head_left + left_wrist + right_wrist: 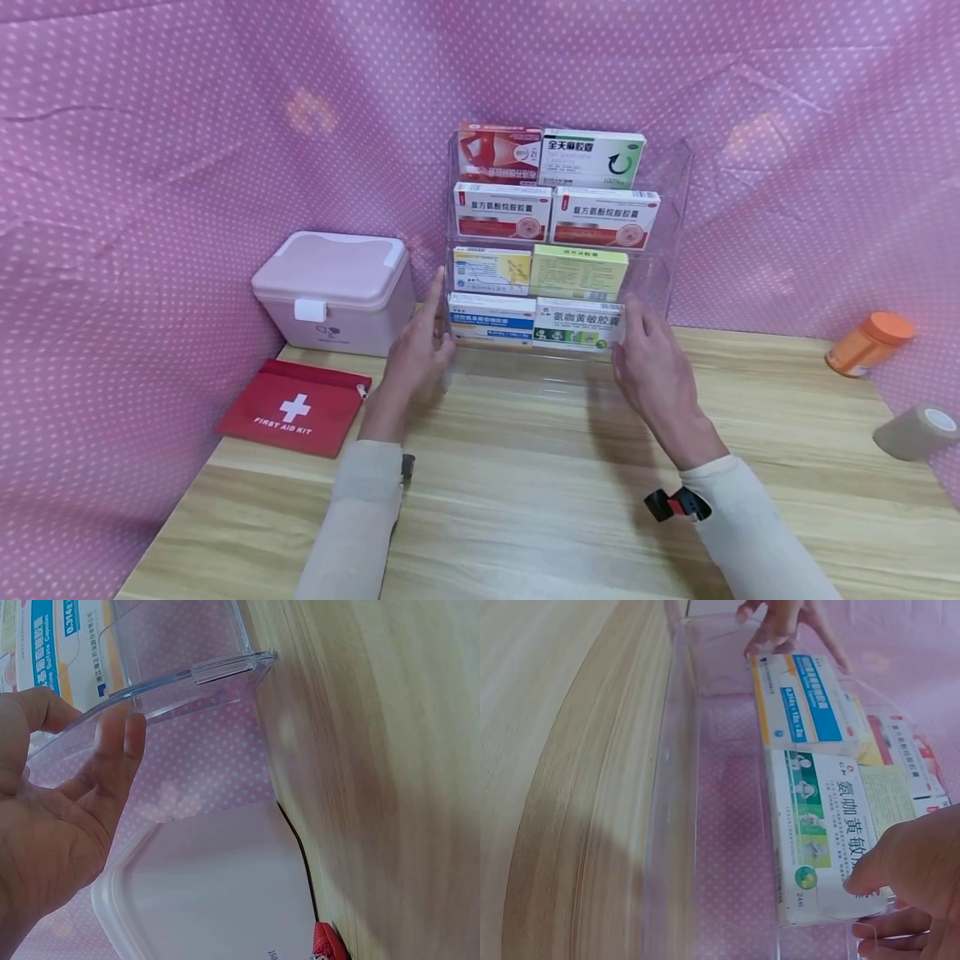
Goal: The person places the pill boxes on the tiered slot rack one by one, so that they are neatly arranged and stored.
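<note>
A clear tiered display rack (525, 367) holds several medicine boxes in rows, two to a row. My left hand (415, 358) is at its left side; in the left wrist view the hand's thumb and fingers (109, 746) grip the clear side panel. My right hand (656, 375) pinches the right end of a white-and-green medicine box (577, 325) in the lowest filled row. In the right wrist view its thumb (870, 874) lies on the box's printed face, fingers at the end. Beside that box sits a blue-and-white medicine box (491, 321).
Left of the rack stands a pale pink lidded case (337, 283), with a red first aid pouch (300, 408) in front. An orange bottle (870, 343) and a greyish roll (915, 432) lie toward the right edge. Pink dotted cloth (225, 125) hangs behind the wooden table (510, 517).
</note>
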Demonstrator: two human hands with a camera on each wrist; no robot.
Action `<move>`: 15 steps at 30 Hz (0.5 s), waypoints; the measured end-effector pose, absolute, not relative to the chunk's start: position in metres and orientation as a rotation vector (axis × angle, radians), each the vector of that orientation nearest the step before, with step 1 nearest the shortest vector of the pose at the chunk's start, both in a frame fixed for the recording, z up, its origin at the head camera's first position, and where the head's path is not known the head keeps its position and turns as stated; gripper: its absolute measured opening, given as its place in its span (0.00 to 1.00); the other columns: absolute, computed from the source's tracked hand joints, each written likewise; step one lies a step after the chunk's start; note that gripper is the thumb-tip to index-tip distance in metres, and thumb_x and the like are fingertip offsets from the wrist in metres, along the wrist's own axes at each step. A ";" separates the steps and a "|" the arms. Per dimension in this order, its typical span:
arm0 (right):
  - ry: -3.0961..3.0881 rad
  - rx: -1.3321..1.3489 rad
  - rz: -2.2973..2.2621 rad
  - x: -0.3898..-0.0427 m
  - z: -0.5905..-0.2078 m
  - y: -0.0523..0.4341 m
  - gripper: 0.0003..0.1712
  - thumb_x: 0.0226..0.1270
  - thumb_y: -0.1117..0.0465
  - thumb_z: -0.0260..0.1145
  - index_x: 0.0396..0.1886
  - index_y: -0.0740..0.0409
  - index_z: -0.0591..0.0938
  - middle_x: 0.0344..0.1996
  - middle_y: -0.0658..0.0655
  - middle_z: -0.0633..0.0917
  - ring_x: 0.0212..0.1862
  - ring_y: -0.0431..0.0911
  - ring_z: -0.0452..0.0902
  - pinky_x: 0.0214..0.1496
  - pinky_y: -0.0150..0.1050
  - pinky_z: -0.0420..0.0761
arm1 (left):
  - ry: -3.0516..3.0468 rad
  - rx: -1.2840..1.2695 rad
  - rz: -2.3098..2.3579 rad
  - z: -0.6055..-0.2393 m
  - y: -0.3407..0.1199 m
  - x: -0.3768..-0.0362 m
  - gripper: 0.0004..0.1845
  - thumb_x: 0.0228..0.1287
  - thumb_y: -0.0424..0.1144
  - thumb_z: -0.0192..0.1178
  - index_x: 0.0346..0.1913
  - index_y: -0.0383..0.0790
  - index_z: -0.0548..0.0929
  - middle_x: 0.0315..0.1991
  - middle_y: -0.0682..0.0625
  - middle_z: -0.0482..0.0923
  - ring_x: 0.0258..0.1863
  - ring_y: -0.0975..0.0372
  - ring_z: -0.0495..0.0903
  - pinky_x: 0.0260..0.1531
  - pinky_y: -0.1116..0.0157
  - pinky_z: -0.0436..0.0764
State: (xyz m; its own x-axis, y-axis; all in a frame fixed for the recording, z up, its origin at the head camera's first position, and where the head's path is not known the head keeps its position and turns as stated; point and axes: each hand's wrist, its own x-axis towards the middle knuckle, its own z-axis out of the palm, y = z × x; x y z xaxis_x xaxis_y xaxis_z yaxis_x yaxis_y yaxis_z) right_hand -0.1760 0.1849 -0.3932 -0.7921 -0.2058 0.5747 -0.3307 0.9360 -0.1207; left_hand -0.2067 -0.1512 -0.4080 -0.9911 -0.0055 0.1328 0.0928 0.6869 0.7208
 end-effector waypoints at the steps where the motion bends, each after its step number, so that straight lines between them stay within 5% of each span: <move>1: -2.512 0.381 0.293 -0.175 -0.393 0.185 0.36 0.66 0.68 0.72 0.71 0.71 0.68 0.49 0.73 0.83 0.47 0.68 0.83 0.43 0.61 0.88 | -2.769 -0.074 -1.199 -0.408 -0.151 -0.207 0.64 0.73 0.32 0.63 0.77 0.94 0.27 0.81 0.46 0.69 0.60 0.50 0.79 0.64 0.42 0.82; 9: -2.501 0.373 0.331 -0.163 -0.389 0.189 0.31 0.68 0.68 0.71 0.68 0.69 0.72 0.47 0.72 0.85 0.50 0.68 0.82 0.48 0.62 0.86 | -2.769 -0.075 -1.246 -0.407 -0.151 -0.207 0.64 0.74 0.32 0.63 0.77 0.95 0.27 0.84 0.48 0.65 0.64 0.49 0.77 0.69 0.40 0.79; 15: -2.502 0.351 0.422 -0.155 -0.390 0.196 0.31 0.70 0.67 0.69 0.72 0.66 0.75 0.58 0.73 0.85 0.59 0.69 0.81 0.52 0.66 0.86 | -2.769 -0.117 -1.170 -0.402 -0.154 -0.205 0.59 0.77 0.40 0.63 0.79 0.91 0.27 0.86 0.44 0.58 0.81 0.44 0.65 0.74 0.34 0.71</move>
State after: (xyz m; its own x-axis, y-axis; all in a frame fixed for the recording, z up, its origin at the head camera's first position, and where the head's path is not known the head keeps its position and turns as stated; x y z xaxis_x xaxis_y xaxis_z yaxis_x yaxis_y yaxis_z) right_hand -0.1547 0.1961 -0.3902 -0.8020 -0.1559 0.5767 -0.3363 0.9157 -0.2201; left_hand -0.2051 -0.1544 -0.4018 -0.9882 0.0194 0.1522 0.1226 0.6957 0.7078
